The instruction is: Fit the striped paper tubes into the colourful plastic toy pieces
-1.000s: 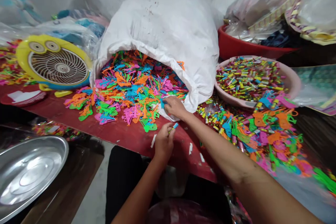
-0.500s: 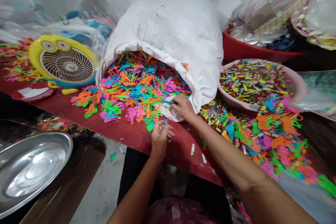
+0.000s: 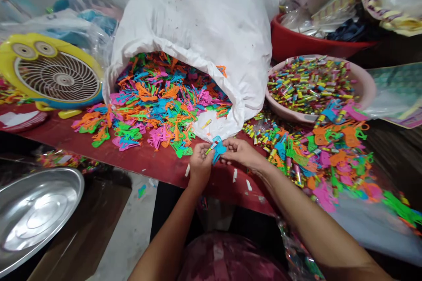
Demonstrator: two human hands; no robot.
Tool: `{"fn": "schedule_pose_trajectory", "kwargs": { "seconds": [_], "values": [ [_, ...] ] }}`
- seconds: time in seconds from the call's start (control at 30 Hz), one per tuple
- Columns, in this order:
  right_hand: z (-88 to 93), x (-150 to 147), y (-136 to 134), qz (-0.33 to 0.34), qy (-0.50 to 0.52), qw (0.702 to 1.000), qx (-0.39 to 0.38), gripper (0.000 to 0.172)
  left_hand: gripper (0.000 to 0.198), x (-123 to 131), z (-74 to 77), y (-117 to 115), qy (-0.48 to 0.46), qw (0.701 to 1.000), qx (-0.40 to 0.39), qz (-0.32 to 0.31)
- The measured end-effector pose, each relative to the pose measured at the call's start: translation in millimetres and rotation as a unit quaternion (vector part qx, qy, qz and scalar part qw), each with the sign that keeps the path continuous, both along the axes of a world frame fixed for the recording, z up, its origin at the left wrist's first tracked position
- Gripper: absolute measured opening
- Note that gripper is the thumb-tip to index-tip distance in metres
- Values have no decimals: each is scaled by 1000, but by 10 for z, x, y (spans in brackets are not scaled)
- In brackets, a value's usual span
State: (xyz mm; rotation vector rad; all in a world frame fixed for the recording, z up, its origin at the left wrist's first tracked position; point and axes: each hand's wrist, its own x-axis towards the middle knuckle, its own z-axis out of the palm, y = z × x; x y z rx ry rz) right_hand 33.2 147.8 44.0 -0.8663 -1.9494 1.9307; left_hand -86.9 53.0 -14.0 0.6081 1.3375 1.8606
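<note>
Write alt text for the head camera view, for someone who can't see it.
Two bare hands meet over a red table: the left hand holds a small tube against a blue plastic piece at the right hand's fingertips. Behind, a white sack spills bright plastic shapes.

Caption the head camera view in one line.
Left hand and right hand hold a striped tube against a blue plastic piece above a red table, beside a white sack.

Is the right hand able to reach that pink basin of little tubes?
Probably yes. The right hand is pinching a blue plastic piece with the left hand, so must let go first. Only a low spill of plastic shapes lies between it and the pink basin; the white sack sits aside.
</note>
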Motion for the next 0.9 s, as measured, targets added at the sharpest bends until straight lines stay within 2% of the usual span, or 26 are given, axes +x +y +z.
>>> {"fn": "schedule_pose_trajectory", "kwargs": {
  "seconds": [0.1, 0.2, 0.33, 0.43, 0.53, 0.63, 0.77, 0.83, 0.9],
  "values": [
    [107, 102, 125, 40, -32, 999, 3, 33, 28, 9, -5, -26, 42, 997, 4, -70],
    [126, 165, 242, 65, -34, 996, -47, 34, 24, 33, -6, -62, 74, 989, 6, -125],
    [110, 279, 332, 90, -42, 992, -78, 33, 24, 33, -30, -82, 73, 986, 5, -147],
    [130, 395, 333, 30, -25, 997, -68, 36, 25, 13, -39, -71, 28, 995, 7, -91],
    [121, 439, 220, -113, 57, 989, -72, 41, 24, 40, -4, -51, 19, 999, 15, -38],
    [43, 365, -3, -209, 151, 962, -92, 44, 22, 126, 70, -34, 15, 998, 26, -58],
    [-98, 246, -251, -248, 183, 949, -61, 39, 25, 211, 135, -26, 11, 988, 52, -147],
    [-150, 255, -291, -245, 155, 957, -15, 41, 26, 212, 128, -28, 39, 985, 53, -160],
    [-189, 313, -287, -220, 104, 969, 34, 34, 23, 201, 103, -30, 81, 983, 42, -157]
  ]
}}
